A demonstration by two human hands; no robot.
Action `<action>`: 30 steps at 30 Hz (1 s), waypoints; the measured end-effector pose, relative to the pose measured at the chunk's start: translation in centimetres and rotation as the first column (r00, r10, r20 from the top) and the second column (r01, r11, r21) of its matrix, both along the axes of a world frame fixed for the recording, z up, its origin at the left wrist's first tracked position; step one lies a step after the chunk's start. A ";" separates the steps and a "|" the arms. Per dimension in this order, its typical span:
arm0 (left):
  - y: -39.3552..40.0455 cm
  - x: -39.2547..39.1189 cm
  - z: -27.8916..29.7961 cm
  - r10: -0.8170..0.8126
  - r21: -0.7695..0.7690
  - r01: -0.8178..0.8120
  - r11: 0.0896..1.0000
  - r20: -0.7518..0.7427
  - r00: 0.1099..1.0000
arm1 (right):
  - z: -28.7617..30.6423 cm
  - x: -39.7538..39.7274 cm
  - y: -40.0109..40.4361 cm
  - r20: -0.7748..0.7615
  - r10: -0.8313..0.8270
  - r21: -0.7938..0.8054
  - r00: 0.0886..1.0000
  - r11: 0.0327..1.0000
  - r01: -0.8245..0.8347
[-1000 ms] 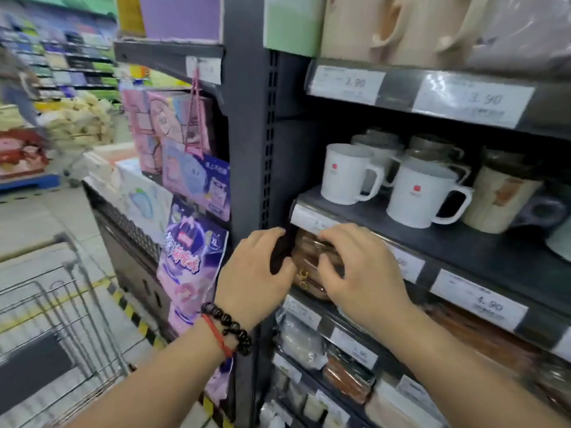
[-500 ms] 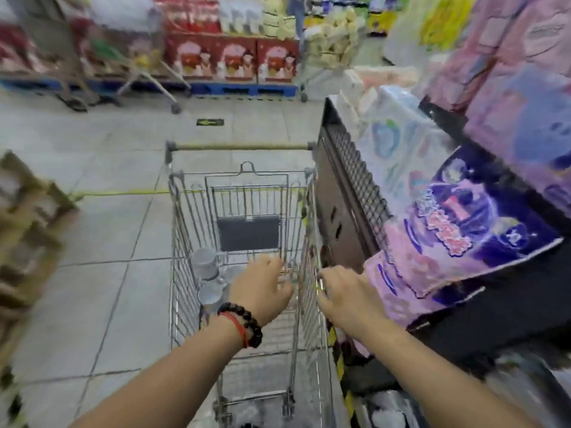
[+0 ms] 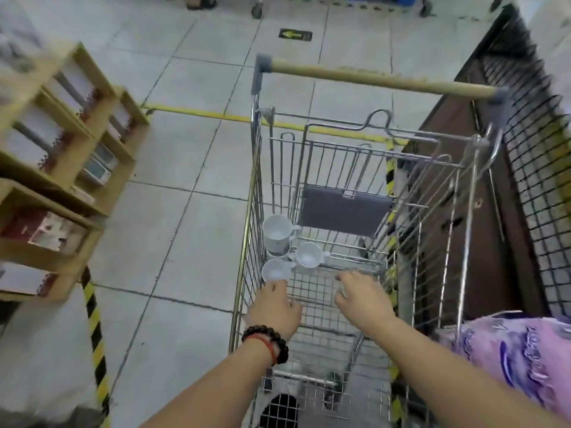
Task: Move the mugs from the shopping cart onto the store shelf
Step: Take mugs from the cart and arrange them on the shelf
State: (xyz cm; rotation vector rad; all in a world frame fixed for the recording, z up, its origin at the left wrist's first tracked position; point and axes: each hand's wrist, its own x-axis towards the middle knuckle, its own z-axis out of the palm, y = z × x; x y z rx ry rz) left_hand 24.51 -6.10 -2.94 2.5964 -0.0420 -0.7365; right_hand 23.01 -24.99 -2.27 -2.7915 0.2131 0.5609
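cart: wire shopping cart (image 3: 432, 193) seen from above, wooden push handle (image 3: 380, 80) at the far end, grey seat flap (image 3: 343, 211) folded against the far wall.
mugs: three white mugs grouped at the far-left of the basket floor, against the left wire wall. Far mug (image 3: 278, 231) appears stacked on something beneath, not clearly resolved. Middle mug (image 3: 309, 254) just right of it, handle to the right. Near mug (image 3: 276, 271) closest to the hands. All mouths up.
left hand: left hand (image 3: 276, 307) inside the basket, fingers extended, tips at or just short of the near mug's rim; contact cannot be confirmed. Nothing held.
right hand: right hand (image 3: 361, 296) inside the basket, well right of the mugs, fingers loosely curled down over the mesh floor. Nothing held.
step: reach for pickup judged under way, no mug lifted yet.
how: near mug best taken by the left hand, wrapped round the body since its handle is not clearly visible. Middle mug best taken by the right hand via its right-facing handle. Both to be lifted straight up so neighbours are not knocked and the wire walls are cleared.
risk: mugs are touching or nearly so; a sideways pull is likely to tip the stacked one.
shelf: not in view.
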 end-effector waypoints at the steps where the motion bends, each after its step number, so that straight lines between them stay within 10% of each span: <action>1: -0.1 0.2 -1.4 0.040 -0.013 -0.041 0.999 -0.029 0.999 | -1.6 0.9 0.3 -0.037 -0.004 -0.006 0.999 1.000 0.003; 7: -0.9 1.4 -10.0 0.257 -0.055 -0.273 0.960 -0.203 0.945 | -11.6 6.0 0.1 -0.160 -0.088 -0.019 0.983 0.996 0.086; 30: -4.4 7.3 -19.2 -0.446 0.385 0.398 0.833 0.042 0.894 | -24.4 2.2 -5.8 -0.236 -0.417 0.195 0.878 0.865 0.463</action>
